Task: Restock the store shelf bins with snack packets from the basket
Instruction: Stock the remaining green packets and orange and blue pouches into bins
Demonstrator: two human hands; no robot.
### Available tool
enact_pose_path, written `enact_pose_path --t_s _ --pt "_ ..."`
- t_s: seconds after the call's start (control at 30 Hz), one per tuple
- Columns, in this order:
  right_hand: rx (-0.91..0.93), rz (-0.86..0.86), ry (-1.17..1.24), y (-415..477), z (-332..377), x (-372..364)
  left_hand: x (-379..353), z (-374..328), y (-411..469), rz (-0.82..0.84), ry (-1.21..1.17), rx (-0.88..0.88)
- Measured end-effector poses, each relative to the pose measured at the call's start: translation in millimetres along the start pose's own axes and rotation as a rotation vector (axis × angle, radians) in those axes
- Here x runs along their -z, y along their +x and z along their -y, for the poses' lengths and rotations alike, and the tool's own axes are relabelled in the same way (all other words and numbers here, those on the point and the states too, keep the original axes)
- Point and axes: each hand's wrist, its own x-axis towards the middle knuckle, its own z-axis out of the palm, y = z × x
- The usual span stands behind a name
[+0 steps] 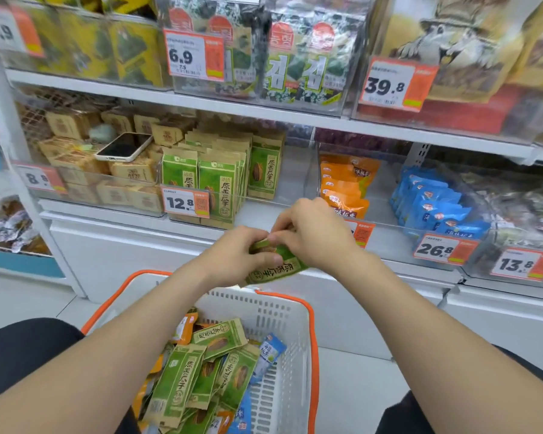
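A green snack packet (278, 267) is gripped between both hands just above the basket, in front of the lower shelf. My left hand (237, 256) holds its left side and my right hand (311, 233) pinches its top edge. Below them a white basket with an orange rim (282, 311) holds several green, orange and blue packets (201, 374). On the shelf, the clear bin (264, 205) tagged 12.8 holds upright green packets (215, 186) of the same kind, with bare room on its right side.
Orange packets (345, 186) and blue packets (433, 205) fill the bins to the right. Brown boxes (119, 170) sit in the left bin with a phone (124, 146) lying on top. Seaweed packs (295, 57) hang on the shelf above. Price tags line the shelf edges.
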Motion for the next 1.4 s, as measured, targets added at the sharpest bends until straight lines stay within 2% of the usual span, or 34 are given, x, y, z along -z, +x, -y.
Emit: enact_pose_path --t_s 0.07,0.13,0.23,0.3,0.37,0.43,0.5,0.57,0.67,0.73,0.77,0.83,0.97,1.07,1.2,1.4 --pt "-0.056 -0.181 0.142 6 1 13 13 -12 2 -0.096 -0.069 -0.010" --pt "-0.157 -0.285 0.350 12 -2 26 23 -23 5 -0.183 -0.217 0.008" --pt "-0.249 -0.240 0.709 22 -4 33 34 -38 14 -0.248 -0.378 0.043" --pt "-0.290 -0.216 0.844 32 -5 33 43 -43 25 -0.241 -0.350 0.040" --pt "-0.317 -0.271 0.847 47 -6 33 54 -48 36 -0.217 -0.293 0.035" --pt "-0.301 -0.335 0.742 64 -8 34 65 -50 48 -0.219 -0.242 0.026" --pt "-0.269 -0.363 0.624 78 -7 35 72 -46 59 -0.267 -0.192 0.008" --pt "-0.308 -0.351 0.613 93 -5 32 71 -38 68 -0.361 -0.166 -0.014" --pt "-0.444 -0.272 0.733 110 -7 19 59 -29 79 -0.547 -0.072 -0.006" --pt "-0.445 -0.181 0.899 115 -10 6 52 -29 84 -0.620 0.035 -0.014" --pt "-0.449 -0.176 0.989 116 -12 1 51 -29 87 -0.651 0.090 -0.036" --pt "-0.510 -0.281 1.077 120 -13 -4 48 -27 90 -0.732 0.184 -0.090" --pt "-0.600 -0.637 0.813 135 -20 -9 47 -17 92 -0.899 0.453 -0.076" --pt "-0.562 -0.722 0.640 142 -20 -16 46 -6 94 -0.850 0.642 -0.002" --pt "-0.543 -0.690 0.497 159 -19 -32 41 7 99 -0.733 0.750 0.087" --pt "-0.607 -0.537 0.549 182 -9 -58 41 17 105 -0.784 0.812 0.093"
